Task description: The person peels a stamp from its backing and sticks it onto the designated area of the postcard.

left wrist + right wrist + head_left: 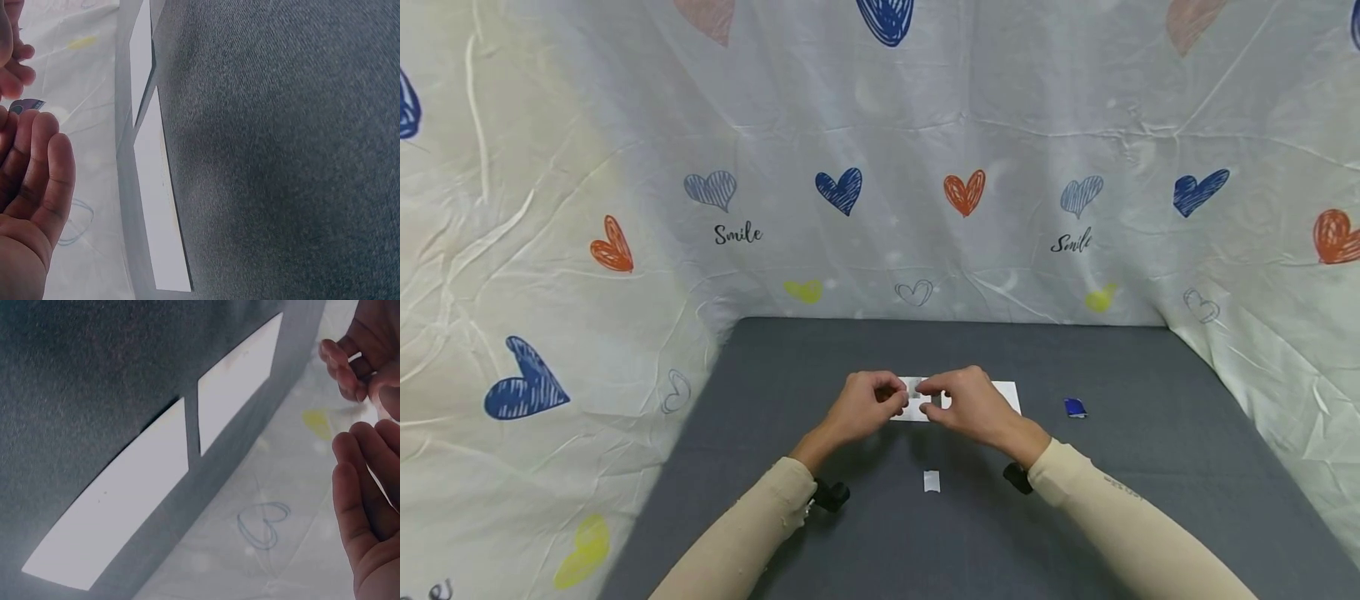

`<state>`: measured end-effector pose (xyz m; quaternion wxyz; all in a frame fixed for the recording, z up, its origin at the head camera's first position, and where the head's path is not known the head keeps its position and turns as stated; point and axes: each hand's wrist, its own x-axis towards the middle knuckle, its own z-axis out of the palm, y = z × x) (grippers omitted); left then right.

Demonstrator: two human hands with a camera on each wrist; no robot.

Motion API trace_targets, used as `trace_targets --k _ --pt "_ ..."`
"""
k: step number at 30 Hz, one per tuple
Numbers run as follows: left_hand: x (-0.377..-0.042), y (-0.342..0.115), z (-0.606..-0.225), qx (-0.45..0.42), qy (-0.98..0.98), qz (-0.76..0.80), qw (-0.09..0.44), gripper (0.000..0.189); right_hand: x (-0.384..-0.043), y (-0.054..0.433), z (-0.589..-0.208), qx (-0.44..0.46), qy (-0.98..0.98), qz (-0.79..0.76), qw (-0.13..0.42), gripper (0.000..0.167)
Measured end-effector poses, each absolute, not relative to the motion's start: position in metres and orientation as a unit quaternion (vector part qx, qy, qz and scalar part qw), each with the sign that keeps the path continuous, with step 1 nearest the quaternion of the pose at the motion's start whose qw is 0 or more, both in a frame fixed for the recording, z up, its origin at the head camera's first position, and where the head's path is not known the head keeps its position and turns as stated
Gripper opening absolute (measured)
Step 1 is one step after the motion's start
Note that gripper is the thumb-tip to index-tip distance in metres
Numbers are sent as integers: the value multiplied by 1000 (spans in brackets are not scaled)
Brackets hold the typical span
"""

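My left hand (868, 402) is raised over the table, thumb and index finger brought together. In the left wrist view a small dark piece with a jagged edge (26, 105), like a bit of wrapper, shows at its fingertips. Facing it, my right hand (970, 404) has bent fingers, with a gap between thumb and index finger. A small greyish piece (916, 388) shows between the hands in the head view. Below them lie two flat white strips, a longer one (159, 212) and a shorter one (142, 59), end to end with a narrow gap.
A small white square (932, 481) lies nearer me on the dark grey table (880, 550). Off to the right sits a small blue packet (1076, 407). A white cloth with printed hearts (895, 250) hangs behind the table and along both sides.
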<state>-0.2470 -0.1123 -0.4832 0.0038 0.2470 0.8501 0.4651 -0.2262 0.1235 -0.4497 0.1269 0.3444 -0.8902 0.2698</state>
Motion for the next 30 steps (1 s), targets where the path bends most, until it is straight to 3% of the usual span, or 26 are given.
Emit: trace_targets --k 24,30 --pt "-242 -108 -478 277 826 490 29 13 -229 114 -465 319 -873 322 181 11" --pt "-244 -109 -474 254 839 481 -20 11 -233 118 -460 297 -873 334 192 11"
